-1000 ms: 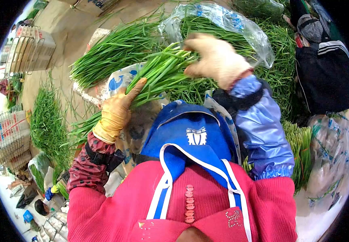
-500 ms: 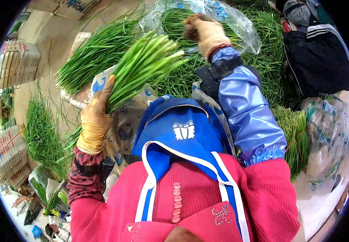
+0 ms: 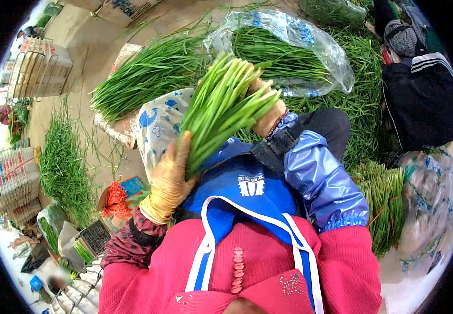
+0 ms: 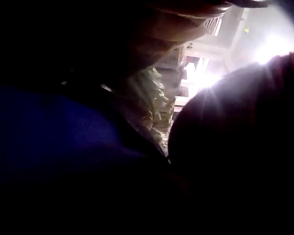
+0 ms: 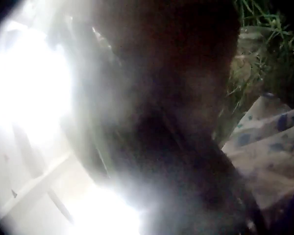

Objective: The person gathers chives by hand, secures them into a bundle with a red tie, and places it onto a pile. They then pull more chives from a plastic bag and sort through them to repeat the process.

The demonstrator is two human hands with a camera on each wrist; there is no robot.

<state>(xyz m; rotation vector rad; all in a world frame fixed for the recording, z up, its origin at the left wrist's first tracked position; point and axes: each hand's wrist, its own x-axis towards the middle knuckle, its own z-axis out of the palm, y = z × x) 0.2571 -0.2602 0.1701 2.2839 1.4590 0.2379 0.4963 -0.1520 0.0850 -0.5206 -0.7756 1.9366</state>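
A thick bunch of garlic chives (image 3: 216, 110) slants up in front of the blue apron (image 3: 237, 178), its pale cut ends at the top. My yellow-gloved left hand (image 3: 171, 180) grips the lower, leafy part, with the thumb side against the stalks. From the right, my pale-gloved right hand (image 3: 269, 115) reaches in behind the upper stalks. The bunch hides most of its fingers, and I cannot tell how they are bent. In the left wrist view, pale stalks (image 4: 154, 88) show between dark shapes. Glare and shadow blur the right wrist view.
More chives (image 3: 148, 78) lie on a board, beside a plastic bag (image 3: 336, 57) of chives. Loose greens (image 3: 61, 162) cover the floor at left. Red ties (image 3: 116, 201) sit by my left wrist. Tied bunches (image 3: 381, 204) stand at right. Crates (image 3: 12, 172) are stacked at far left.
My right hand has come back from the chives by the plastic bag to behind the bunch. My left hand has shifted right with the bunch, closer to the apron. The red ties now show.
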